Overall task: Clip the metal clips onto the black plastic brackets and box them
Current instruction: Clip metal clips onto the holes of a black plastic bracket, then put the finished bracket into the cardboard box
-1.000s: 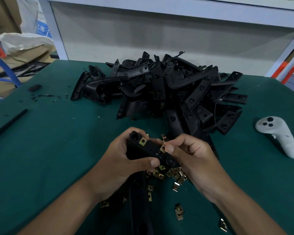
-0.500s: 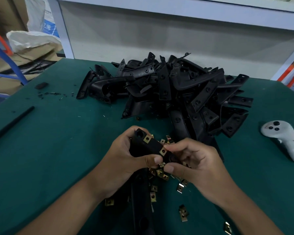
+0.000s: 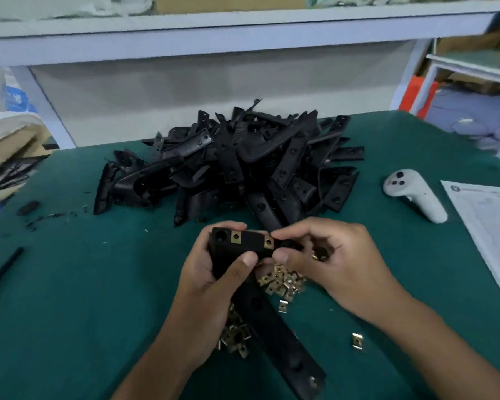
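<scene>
I see the left hand gripping a black bracket above the bench, fingers wrapped round it, first clip seated. Right hand thumb and forefinger pinch the second clip on its edge. Clipping step; next needs a firm push home, then another from the loose clips.
</scene>
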`<state>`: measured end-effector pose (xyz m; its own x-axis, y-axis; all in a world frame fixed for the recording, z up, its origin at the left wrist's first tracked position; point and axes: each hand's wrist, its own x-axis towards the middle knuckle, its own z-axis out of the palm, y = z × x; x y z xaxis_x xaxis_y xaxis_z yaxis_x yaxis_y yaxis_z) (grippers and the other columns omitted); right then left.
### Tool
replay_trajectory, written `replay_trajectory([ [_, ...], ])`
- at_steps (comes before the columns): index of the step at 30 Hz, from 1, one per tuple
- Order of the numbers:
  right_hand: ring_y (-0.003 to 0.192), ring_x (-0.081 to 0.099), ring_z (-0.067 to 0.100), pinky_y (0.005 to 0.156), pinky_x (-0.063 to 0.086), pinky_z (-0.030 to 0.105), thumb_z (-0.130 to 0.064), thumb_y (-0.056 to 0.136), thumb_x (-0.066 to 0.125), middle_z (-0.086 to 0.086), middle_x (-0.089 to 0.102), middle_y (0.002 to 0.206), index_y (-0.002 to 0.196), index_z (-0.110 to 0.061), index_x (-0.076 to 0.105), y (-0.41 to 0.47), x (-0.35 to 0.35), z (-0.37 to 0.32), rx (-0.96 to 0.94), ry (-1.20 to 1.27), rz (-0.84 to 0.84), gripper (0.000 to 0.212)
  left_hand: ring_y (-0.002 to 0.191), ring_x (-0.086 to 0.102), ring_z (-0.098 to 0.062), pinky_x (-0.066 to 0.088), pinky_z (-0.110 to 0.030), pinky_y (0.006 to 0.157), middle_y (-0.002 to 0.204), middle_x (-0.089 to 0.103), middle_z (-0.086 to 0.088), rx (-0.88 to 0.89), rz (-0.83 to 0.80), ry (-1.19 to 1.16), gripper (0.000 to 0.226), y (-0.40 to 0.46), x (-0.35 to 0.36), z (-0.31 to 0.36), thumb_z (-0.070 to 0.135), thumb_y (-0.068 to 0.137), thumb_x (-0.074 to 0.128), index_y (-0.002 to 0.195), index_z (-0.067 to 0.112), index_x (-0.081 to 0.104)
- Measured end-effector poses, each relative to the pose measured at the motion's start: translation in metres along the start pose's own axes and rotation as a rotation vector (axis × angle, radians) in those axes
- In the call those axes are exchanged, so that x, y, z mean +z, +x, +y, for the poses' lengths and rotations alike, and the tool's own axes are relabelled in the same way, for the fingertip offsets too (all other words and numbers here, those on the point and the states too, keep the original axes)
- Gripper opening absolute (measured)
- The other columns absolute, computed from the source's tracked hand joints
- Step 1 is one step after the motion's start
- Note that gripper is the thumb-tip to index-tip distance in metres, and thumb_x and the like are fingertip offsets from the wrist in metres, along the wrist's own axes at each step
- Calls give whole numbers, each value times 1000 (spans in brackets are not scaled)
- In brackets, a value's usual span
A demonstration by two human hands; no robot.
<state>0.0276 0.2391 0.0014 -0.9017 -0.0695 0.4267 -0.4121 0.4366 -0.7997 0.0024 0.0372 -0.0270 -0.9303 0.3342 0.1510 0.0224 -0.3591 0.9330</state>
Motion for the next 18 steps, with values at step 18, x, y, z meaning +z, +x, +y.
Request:
replay_trajectory([
  [18, 87, 69, 3, 75, 47, 7, -15, 84, 80, -17, 73, 101, 98, -38, 71, -345, -212, -24, 792, -746, 575, 28, 122, 46, 11, 24, -1, 99, 134, 49, 26, -43, -938, 669, 46, -116, 305, -127, 38, 99, 59, 141, 40, 40],
])
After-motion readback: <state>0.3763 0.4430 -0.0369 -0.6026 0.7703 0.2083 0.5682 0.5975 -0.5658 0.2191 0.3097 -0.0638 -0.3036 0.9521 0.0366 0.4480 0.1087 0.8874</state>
